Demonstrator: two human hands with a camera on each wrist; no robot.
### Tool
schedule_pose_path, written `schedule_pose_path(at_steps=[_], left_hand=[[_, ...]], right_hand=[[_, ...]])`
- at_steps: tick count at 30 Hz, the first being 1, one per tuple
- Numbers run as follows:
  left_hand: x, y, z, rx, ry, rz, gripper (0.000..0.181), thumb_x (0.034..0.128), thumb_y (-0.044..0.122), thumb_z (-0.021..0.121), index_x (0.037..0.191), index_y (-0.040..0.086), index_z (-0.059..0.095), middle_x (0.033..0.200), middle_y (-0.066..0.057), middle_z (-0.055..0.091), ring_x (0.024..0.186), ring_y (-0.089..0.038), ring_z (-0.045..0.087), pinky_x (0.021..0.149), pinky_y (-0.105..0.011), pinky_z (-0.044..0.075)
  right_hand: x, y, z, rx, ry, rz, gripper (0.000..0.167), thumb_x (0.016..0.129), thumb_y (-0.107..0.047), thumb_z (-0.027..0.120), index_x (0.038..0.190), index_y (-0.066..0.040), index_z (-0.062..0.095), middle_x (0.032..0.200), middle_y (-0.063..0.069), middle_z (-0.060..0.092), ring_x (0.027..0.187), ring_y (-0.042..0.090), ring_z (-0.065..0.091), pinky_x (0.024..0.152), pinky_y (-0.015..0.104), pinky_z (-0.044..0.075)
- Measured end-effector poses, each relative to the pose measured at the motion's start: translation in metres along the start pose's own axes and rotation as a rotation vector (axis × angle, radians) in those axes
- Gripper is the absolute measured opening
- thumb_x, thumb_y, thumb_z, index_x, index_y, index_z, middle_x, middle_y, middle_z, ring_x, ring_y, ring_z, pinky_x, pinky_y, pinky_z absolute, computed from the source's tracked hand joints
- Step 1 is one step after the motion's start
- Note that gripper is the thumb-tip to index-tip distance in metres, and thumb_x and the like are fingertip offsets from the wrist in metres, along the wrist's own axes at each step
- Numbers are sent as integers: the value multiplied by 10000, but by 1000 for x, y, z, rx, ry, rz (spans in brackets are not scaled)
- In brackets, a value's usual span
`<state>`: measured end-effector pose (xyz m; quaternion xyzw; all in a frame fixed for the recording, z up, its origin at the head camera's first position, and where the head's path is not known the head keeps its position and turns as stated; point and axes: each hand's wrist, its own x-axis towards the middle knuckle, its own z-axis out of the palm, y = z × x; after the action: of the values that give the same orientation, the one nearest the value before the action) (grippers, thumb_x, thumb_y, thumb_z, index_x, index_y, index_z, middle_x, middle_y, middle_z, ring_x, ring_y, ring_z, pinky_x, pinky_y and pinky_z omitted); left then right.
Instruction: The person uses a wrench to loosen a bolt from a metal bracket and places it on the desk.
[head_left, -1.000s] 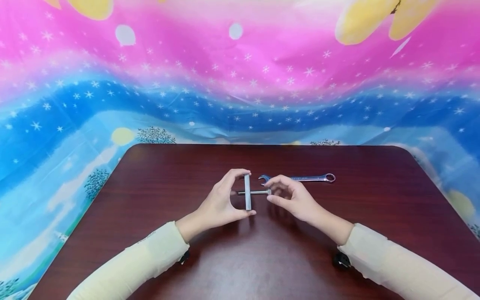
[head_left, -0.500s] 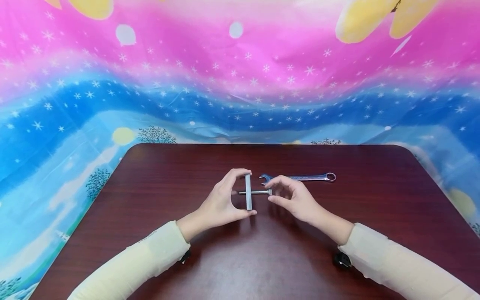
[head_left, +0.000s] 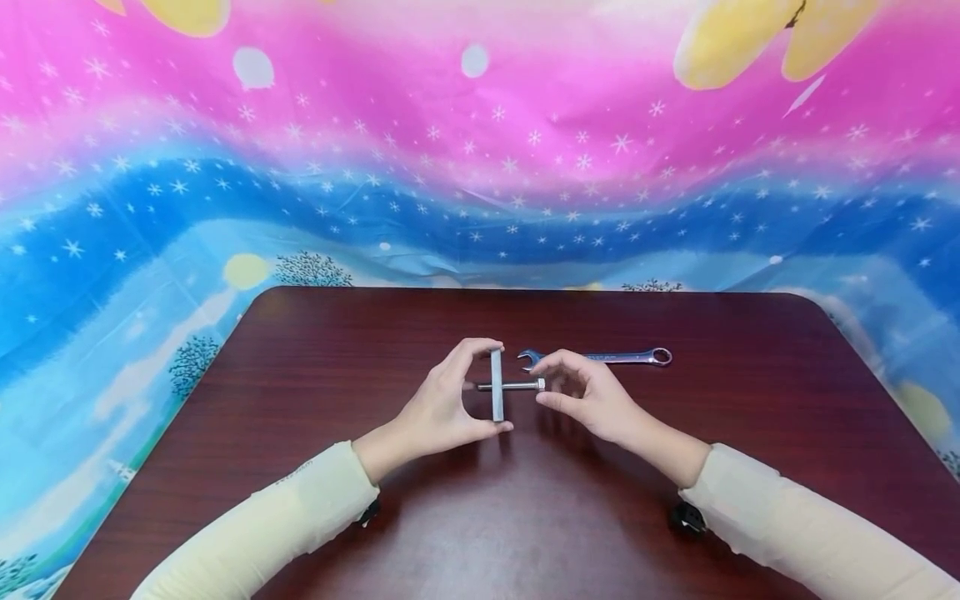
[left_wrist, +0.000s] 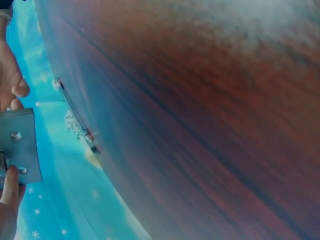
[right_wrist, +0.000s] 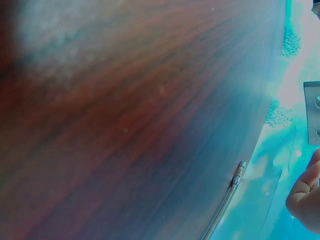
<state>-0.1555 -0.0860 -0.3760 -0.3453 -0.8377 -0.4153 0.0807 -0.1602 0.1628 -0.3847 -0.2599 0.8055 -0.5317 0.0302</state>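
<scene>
Here, grips the metal plate [head_left: 497, 385] above the table [head_left: 465, 525] with left hand [head_left: 442, 402], angled in from eight o'clock; with right hand [head_left: 596, 402], from four, pinches the bolt [head_left: 521, 386] at the plate's three o'clock.

The bench [head_left: 450, 525] is dark reddish brown with streaked wood grain; the plate [head_left: 497, 403] is pale grey, the bolt [head_left: 519, 386] and wrench [head_left: 626, 357] shiny silver, the 2 sleeves [head_left: 277, 512] cream; the cloth [head_left: 420, 179] runs pink above blue, dotted with white snowflakes and yellow patches
</scene>
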Motion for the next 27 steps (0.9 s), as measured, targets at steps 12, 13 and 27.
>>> schedule_pose_path(at_steps=[12, 13, 27], left_hand=[[-1, 1, 0, 1, -14, -9, 903, 676, 229, 920, 1407, 158, 394, 1380, -3, 504, 1251, -149, 532, 825, -274, 590], [-1, 1, 0, 2, -13, -6, 904, 675, 229, 921, 1406, 157, 394, 1377, -2, 505, 1248, -148, 534, 824, -272, 590], [-2, -1, -1, 16, -3, -10, 902, 670, 220, 924, 1401, 141, 401, 1359, -42, 521, 1229, -157, 546, 823, -282, 596]], right_hand=[[-1, 5, -1, 85, -49, -7, 222, 910, -39, 683, 1126, -20, 637, 849, 186, 715, 791, 204, 681, 722, 250, 522], [-1, 4, -1, 92, -50, -8, 213, 916, -35, 673, 1124, -5, 636, 843, 200, 710, 785, 236, 685, 720, 266, 537], [1, 4, 2, -1, -17, 1, 264, 881, -38, 722, 1130, -95, 658, 975, 155, 673, 686, 113, 570, 491, 309, 501]])
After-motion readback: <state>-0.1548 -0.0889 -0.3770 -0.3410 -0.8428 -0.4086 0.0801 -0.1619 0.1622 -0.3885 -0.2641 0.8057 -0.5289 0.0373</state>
